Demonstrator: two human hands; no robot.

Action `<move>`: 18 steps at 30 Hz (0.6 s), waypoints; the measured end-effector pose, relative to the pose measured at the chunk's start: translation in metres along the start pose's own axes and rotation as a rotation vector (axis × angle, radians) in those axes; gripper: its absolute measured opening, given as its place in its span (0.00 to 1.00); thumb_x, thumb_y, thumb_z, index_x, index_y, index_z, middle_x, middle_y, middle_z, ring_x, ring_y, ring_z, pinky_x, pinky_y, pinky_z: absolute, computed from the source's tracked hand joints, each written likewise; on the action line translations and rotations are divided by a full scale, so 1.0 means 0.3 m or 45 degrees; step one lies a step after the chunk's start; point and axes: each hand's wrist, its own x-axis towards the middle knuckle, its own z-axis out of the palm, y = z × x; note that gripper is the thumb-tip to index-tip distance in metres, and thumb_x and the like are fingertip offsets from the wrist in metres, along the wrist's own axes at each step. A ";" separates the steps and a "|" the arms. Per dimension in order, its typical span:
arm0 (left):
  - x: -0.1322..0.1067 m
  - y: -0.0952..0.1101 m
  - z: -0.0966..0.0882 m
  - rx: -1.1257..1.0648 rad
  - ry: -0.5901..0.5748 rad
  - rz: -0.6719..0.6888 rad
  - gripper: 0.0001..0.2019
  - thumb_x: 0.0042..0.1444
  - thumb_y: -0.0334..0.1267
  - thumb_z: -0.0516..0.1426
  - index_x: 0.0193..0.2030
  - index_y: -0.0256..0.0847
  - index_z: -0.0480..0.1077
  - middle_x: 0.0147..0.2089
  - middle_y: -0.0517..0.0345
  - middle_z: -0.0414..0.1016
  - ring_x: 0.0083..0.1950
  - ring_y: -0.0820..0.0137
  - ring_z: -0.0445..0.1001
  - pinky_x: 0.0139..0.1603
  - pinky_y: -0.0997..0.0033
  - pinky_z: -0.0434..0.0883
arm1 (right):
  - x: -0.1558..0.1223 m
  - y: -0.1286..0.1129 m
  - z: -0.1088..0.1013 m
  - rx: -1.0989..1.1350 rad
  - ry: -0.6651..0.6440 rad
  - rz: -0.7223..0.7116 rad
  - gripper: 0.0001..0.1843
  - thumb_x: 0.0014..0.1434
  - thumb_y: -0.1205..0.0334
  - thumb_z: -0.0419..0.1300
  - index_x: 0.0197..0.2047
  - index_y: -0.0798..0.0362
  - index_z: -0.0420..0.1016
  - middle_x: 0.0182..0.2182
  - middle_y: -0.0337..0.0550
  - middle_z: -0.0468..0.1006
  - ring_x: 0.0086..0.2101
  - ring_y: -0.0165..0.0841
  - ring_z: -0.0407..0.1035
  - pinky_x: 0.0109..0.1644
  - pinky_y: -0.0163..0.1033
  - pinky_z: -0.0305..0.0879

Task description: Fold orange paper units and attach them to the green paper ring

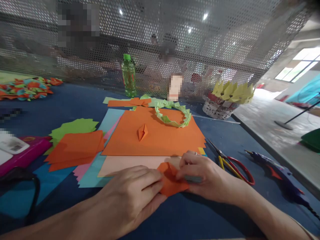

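Note:
My left hand (130,193) and my right hand (202,175) both pinch a small folded piece of orange paper (171,181) near the table's front edge, fingers closed on it from either side. Just beyond lies a large orange sheet (160,136) on a stack of peach, pink and light blue sheets. On that sheet sit a small folded orange paper unit (142,132) and a ring of folded green paper (172,113).
Orange paper squares (75,150) and green cut paper (75,128) lie left. Red and yellow scissors (232,163) and a blue glue gun (277,173) lie right. A green bottle (129,76), a basket with yellow paper points (225,103) and a perforated metal screen (160,43) stand behind. A pink case (22,153) is far left.

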 end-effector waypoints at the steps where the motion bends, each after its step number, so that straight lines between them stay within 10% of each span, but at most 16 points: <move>1: -0.001 0.000 0.002 0.013 0.007 0.012 0.12 0.68 0.34 0.52 0.43 0.38 0.78 0.41 0.52 0.82 0.40 0.67 0.80 0.43 0.67 0.78 | 0.000 0.005 -0.008 0.043 -0.022 0.024 0.08 0.58 0.70 0.66 0.40 0.49 0.79 0.38 0.39 0.75 0.42 0.32 0.70 0.46 0.36 0.65; 18: -0.003 0.062 0.009 0.122 -0.055 0.021 0.13 0.69 0.35 0.51 0.40 0.38 0.77 0.38 0.56 0.80 0.38 0.68 0.75 0.42 0.68 0.71 | 0.007 0.036 -0.007 0.328 -0.025 0.030 0.02 0.58 0.61 0.70 0.35 0.49 0.83 0.37 0.38 0.78 0.40 0.31 0.72 0.48 0.37 0.68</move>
